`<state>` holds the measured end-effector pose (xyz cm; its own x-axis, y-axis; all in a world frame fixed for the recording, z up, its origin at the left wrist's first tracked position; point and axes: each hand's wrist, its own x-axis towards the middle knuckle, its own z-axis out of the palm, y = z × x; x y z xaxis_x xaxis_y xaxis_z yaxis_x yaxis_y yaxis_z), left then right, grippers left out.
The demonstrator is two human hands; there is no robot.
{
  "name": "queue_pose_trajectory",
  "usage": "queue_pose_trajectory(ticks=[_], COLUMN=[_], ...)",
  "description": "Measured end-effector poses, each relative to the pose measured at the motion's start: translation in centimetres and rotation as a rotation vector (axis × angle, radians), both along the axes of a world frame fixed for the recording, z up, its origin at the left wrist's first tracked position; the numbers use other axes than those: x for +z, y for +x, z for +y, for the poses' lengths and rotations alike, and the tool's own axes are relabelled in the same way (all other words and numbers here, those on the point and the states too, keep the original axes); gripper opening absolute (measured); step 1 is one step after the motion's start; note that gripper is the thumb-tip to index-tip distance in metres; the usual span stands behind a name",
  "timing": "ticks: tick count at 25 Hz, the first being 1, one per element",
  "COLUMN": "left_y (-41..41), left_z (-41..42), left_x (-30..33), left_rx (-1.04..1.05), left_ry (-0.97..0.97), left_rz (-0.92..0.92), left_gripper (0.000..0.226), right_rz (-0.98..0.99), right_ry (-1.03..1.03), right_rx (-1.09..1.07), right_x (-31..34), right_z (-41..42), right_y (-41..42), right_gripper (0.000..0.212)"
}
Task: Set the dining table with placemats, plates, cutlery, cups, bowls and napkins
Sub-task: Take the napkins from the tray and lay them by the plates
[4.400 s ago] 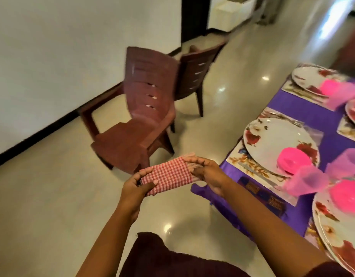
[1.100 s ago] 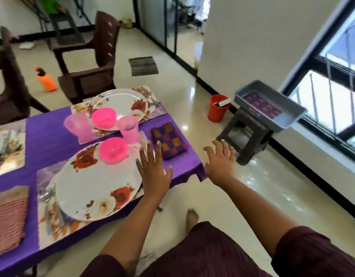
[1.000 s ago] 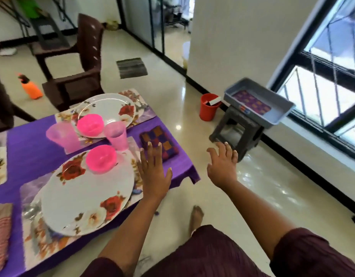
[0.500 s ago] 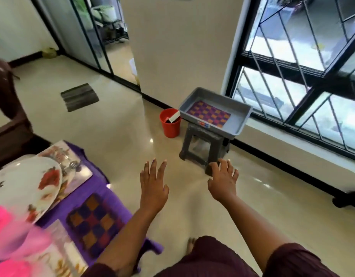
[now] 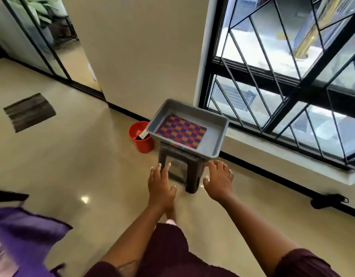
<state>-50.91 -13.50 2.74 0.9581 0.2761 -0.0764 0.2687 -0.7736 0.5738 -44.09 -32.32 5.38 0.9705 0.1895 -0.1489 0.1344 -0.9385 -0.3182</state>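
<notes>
From the head camera, the only view here, both arms reach forward and down over the glossy cream floor (image 5: 76, 156). The left hand (image 5: 160, 185) is spread flat, fingers straight and slightly apart, holding nothing. The right hand (image 5: 218, 181) is also spread with easy, relaxed fingers and has hold of nothing. The two are side by side, apart from each other, and neither touches anything.

At about twelve o'clock from the hands stands a dark plastic stool (image 5: 182, 166), and on it sits a grey tray (image 5: 218, 136), tilted a little in the frame. Inside the tray lies a checked napkin (image 5: 181, 133) in orange, red and dark blue, flat on the tray's bottom toward its left side. Both hands hang short of the tray, in front of the stool's legs.

Just beside the tray at its nine o'clock is a red bucket (image 5: 141, 139) with something white-edged poking out. At ten o'clock from the hands, well apart, a dark striped mat (image 5: 28, 111) lies on the floor. A barred window (image 5: 282, 66) fills the two o'clock side. At eight o'clock, blurred, is a corner of the purple tablecloth (image 5: 26, 234).
</notes>
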Motion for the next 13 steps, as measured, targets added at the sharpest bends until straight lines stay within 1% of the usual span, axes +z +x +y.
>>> queue_pose_trajectory(ticks=[4, 6, 8, 10, 13], left_y=[11.0, 17.2, 22.7, 27.2, 33.3], left_z=[2.2, 3.7, 5.0, 5.8, 7.2], left_x=[-3.0, -4.2, -5.4, -6.5, -9.2], left_rx=[-0.040, -0.062, -0.120, -0.185, -0.267], left_ry=[-0.009, -0.005, 0.018, 0.020, 0.037], left_rz=[0.073, 0.121, 0.189, 0.268, 0.413], left_gripper=[0.076, 0.074, 0.073, 0.073, 0.074], right_rz=[0.075, 0.157, 0.288, 0.465, 0.698], right_ry=[0.078, 0.078, 0.082, 0.095, 0.088], right_rx=[-0.048, -0.035, -0.055, -0.088, -0.127], right_x=[-2.7, -4.4, -6.3, -8.0, -11.8], right_z=[2.0, 3.3, 4.7, 5.8, 7.0], right_y=[9.6, 15.5, 20.9, 25.3, 30.7], right_gripper=[0.048, 0.048, 0.048, 0.046, 0.045])
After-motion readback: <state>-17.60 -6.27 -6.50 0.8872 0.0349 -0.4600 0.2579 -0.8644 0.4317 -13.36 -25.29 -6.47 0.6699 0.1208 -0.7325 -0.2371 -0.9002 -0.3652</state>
